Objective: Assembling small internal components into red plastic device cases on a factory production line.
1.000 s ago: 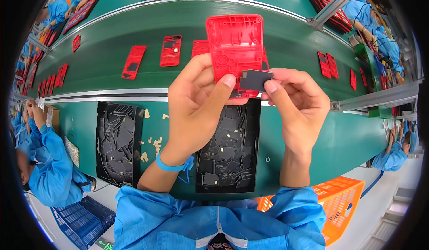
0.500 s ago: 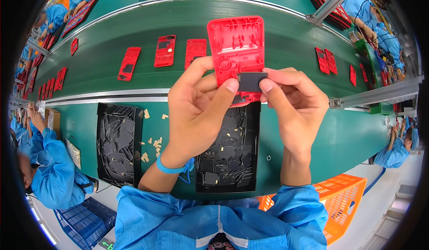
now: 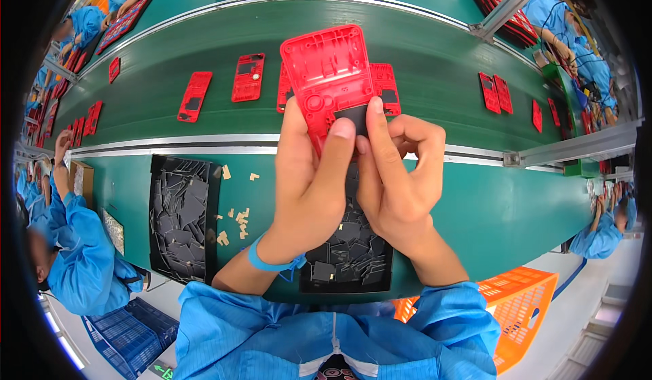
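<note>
A red plastic housing half (image 3: pixel 327 61), its ribbed inner side facing up, is tilted over the back part of the workbench. My left hand (image 3: pixel 305 169) grips its lower left part, with the thumb reaching over the inside. A thin black rectangular pad (image 3: pixel 351 116) lies against the housing's lower inner area, its left end partly under my left thumb. My right hand (image 3: pixel 401 183) holds the pad's right edge between thumb and index finger, the other fingers curled. Both hands hide the housing's lower end, so whether the pad is seated cannot be told.
Two black trays (image 3: pixel 155 210) (image 3: pixel 388 271) of black pads stand on the green bench, small tan pieces (image 3: pixel 242 224) between them. Beyond a metal rail, red housings (image 3: pixel 195 97) lie on a green belt. An orange crate (image 3: pixel 516 305) stands lower right. A co-worker (image 3: pixel 88 258) sits at left.
The housing and both hands have moved left. My right hand has turned and brought the pad closer against the housing. The left co-worker's hand has risen toward the belt.
</note>
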{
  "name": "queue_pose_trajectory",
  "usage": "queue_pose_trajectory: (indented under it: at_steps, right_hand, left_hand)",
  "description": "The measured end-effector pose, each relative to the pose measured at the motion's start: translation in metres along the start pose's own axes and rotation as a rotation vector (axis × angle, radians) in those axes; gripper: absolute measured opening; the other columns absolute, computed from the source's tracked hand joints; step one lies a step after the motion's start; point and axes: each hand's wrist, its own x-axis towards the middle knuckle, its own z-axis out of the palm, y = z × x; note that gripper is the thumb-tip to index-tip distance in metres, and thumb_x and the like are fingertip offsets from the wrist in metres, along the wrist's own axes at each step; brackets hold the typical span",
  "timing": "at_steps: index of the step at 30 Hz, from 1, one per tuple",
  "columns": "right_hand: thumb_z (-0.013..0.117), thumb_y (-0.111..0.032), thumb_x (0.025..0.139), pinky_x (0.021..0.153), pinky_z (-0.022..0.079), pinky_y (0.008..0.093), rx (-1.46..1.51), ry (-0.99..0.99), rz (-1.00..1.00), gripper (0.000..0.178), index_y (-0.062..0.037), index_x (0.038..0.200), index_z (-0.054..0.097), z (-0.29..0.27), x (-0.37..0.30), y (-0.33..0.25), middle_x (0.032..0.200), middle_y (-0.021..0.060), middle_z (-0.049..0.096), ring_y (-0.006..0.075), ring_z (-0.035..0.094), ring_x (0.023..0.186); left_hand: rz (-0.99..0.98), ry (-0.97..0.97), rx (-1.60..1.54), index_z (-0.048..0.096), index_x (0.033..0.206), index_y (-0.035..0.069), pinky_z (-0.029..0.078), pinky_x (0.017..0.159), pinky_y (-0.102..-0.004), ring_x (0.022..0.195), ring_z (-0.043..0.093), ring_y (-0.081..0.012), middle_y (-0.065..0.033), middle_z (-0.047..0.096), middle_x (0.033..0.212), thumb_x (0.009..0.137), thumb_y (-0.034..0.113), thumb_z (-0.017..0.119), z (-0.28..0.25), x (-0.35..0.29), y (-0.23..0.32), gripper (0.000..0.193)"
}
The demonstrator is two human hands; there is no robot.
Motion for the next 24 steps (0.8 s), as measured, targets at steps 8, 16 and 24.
queue_pose_trajectory:
  at_steps: [8, 16, 24]
  right_hand:
    - [0.073, 0.009, 0.09, 0.071, 0.051, 0.0214, 0.908, -0.023, 0.727, 0.02, 0.0036, 0.109, 0.068, -0.013, 0.018, 0.005, 0.095, 0.0016, 0.066, 0.0051, 0.061, 0.08]
    - [0.068, 0.009, 0.093, 0.066, 0.045, 0.0208, 0.982, -0.193, 0.566, 0.008, 0.0031, 0.099, 0.068, -0.027, 0.018, 0.02, 0.084, -0.0004, 0.064, 0.0035, 0.058, 0.074]
    - [0.07, 0.001, 0.091, 0.051, 0.029, 0.024, 0.712, -0.105, 0.394, 0.017, -0.002, 0.08, 0.057, -0.022, 0.015, 0.023, 0.07, -0.003, 0.051, 0.0026, 0.039, 0.059]
  left_hand:
    - [0.048, -0.023, 0.113, 0.046, 0.137, 0.0, 0.05, 0.097, -0.0302, 0.112, 0.062, -0.0135, -0.0092, 0.063, 0.123, 0.103, -0.001, 0.054, 0.003, 0.005, 0.001, 0.035]
    - [0.052, -0.062, 0.1, 0.053, 0.133, -0.002, 0.049, 0.098, -0.031, 0.112, 0.062, -0.0141, -0.0099, 0.064, 0.122, 0.102, -0.001, 0.057, 0.007, 0.004, 0.003, 0.031]
    - [0.034, -0.094, 0.111, 0.052, 0.136, -0.005, 0.048, 0.103, -0.0324, 0.116, 0.061, -0.016, -0.0108, 0.064, 0.125, 0.098, -0.007, 0.059, 0.01, -0.001, -0.003, 0.039]
